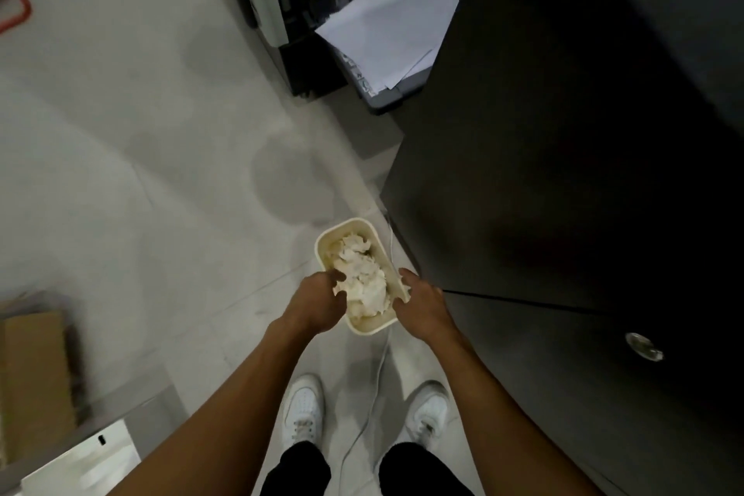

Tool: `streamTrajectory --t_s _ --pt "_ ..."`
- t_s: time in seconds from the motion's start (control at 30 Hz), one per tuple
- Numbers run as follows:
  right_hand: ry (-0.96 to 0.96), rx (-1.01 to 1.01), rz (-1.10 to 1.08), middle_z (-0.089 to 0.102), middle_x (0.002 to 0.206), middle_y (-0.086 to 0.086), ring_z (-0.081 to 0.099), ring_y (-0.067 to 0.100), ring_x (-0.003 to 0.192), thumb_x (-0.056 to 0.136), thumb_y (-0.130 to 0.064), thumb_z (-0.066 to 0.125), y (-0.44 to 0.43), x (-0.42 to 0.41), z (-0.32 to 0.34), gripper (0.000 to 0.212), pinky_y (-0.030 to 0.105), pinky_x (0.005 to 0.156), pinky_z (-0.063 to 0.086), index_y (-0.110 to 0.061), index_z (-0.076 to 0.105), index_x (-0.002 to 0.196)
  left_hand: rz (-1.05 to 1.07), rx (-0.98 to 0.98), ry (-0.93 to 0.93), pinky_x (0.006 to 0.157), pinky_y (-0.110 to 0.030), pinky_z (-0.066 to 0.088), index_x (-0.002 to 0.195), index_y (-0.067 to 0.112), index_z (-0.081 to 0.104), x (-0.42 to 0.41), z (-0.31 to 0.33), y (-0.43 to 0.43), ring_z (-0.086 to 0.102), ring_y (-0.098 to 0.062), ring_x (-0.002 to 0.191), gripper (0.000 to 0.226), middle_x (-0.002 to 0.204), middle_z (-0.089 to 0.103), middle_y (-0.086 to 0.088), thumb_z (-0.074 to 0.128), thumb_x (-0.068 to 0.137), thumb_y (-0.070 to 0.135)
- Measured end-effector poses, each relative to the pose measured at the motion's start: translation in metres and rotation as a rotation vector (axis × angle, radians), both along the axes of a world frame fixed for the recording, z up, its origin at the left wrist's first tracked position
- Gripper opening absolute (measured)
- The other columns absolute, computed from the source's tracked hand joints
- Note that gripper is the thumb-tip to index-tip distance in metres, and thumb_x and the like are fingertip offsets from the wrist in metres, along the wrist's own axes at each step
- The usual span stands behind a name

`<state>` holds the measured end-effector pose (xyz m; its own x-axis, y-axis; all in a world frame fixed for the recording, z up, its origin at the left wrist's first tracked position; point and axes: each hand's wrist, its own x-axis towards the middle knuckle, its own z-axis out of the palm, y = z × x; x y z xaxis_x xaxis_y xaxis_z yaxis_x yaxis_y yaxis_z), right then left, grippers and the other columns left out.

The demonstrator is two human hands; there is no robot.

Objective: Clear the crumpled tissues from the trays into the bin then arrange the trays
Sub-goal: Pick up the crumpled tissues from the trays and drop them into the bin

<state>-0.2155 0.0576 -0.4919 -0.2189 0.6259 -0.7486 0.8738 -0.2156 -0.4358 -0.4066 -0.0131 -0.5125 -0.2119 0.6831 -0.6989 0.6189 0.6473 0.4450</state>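
I hold a cream rectangular tray [344, 228] out in front of me above the floor. Crumpled white tissues [362, 278] fill most of it. My left hand [318, 300] grips the tray's left rim, its fingers curled over the edge and touching the tissues. My right hand [420, 304] grips the right rim near the closer end. No bin shows in this view.
A dark desk or cabinet [563, 173] fills the right side. A printer with loose white sheets [386, 28] stands ahead. A cardboard box [36, 379] sits at the lower left. A white cable [374, 395] runs along the pale floor by my white shoes [302, 411].
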Motion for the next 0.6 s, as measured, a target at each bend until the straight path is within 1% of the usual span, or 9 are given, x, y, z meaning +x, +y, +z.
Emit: streamTrajectory --t_s 0.07,0.13,0.23,0.37,0.43,0.47,0.53,0.57,0.6 --pt "0.036 0.003 -0.025 0.056 0.144 0.006 0.057 0.029 0.128 0.094 -0.025 0.061 -0.004 -0.003 0.034 0.061 0.038 0.104 0.051 -0.026 0.043 0.152 0.028 0.023 -0.010 0.093 -0.026 0.047 0.134 0.016 0.063 -0.001 0.033 -0.004 0.065 -0.022 0.111 0.038 0.125 0.069 -0.005 0.059 0.096 0.023" --pt "0.084 0.034 -0.035 0.058 0.143 0.006 0.058 0.028 0.128 0.095 -0.023 0.062 -0.008 -0.007 0.074 0.058 0.038 0.103 0.053 -0.022 0.045 0.151 0.045 0.060 -0.015 0.090 -0.023 0.046 0.130 0.017 0.065 0.000 0.071 -0.006 0.066 -0.020 0.108 0.035 0.122 0.070 -0.002 0.059 0.096 0.023" --pt "0.122 0.070 -0.062 0.059 0.141 0.002 0.055 0.025 0.129 0.094 -0.022 0.064 -0.012 -0.010 0.136 0.060 0.040 0.106 0.051 -0.024 0.046 0.151 0.062 0.128 -0.037 0.087 -0.022 0.047 0.126 0.019 0.067 0.002 0.134 -0.004 0.068 -0.017 0.104 0.031 0.120 0.072 0.000 0.058 0.097 0.022" --pt "0.171 0.157 -0.117 0.063 0.138 -0.001 0.059 0.018 0.126 0.091 -0.016 0.066 -0.013 -0.011 0.224 0.062 0.028 0.108 0.046 -0.025 0.048 0.150 0.095 0.252 -0.082 0.090 -0.027 0.055 0.118 0.021 0.071 0.003 0.225 0.003 0.071 -0.013 0.094 0.025 0.109 0.075 0.001 0.060 0.096 0.019" --pt "0.219 0.215 -0.145 0.064 0.136 -0.001 0.061 0.014 0.123 0.092 -0.014 0.066 -0.010 -0.010 0.271 0.059 0.020 0.107 0.043 -0.022 0.051 0.148 0.105 0.323 -0.124 0.088 -0.027 0.054 0.114 0.022 0.071 0.004 0.270 0.012 0.071 -0.014 0.091 0.022 0.106 0.075 0.001 0.061 0.096 0.016" --pt "0.233 0.259 -0.155 0.066 0.132 -0.001 0.063 0.013 0.120 0.091 -0.013 0.067 -0.008 -0.009 0.296 0.058 0.018 0.107 0.042 -0.022 0.053 0.147 0.094 0.348 -0.137 0.087 -0.025 0.052 0.115 0.022 0.071 0.006 0.293 0.018 0.070 -0.014 0.092 0.022 0.107 0.075 0.001 0.061 0.096 0.015" --pt "0.251 0.366 -0.174 0.070 0.123 -0.005 0.066 0.012 0.112 0.089 -0.015 0.068 -0.004 -0.003 0.338 0.056 0.025 0.109 0.045 -0.026 0.056 0.143 0.072 0.401 -0.144 0.084 -0.020 0.047 0.117 0.019 0.070 0.012 0.336 0.030 0.068 -0.014 0.093 0.022 0.103 0.072 0.002 0.061 0.097 0.014" --pt "0.260 0.413 -0.184 0.070 0.119 -0.007 0.066 0.012 0.109 0.089 -0.016 0.068 -0.003 0.002 0.357 0.055 0.029 0.108 0.047 -0.027 0.058 0.141 0.066 0.426 -0.150 0.081 -0.018 0.047 0.117 0.017 0.069 0.017 0.357 0.034 0.066 -0.012 0.090 0.022 0.100 0.071 0.002 0.061 0.097 0.012" --pt "0.274 0.456 -0.194 0.071 0.117 -0.008 0.067 0.011 0.106 0.089 -0.017 0.069 -0.002 0.008 0.377 0.053 0.030 0.106 0.049 -0.028 0.059 0.140 0.060 0.454 -0.159 0.079 -0.016 0.048 0.116 0.018 0.069 0.023 0.378 0.039 0.066 -0.011 0.087 0.022 0.098 0.070 0.003 0.061 0.096 0.011"
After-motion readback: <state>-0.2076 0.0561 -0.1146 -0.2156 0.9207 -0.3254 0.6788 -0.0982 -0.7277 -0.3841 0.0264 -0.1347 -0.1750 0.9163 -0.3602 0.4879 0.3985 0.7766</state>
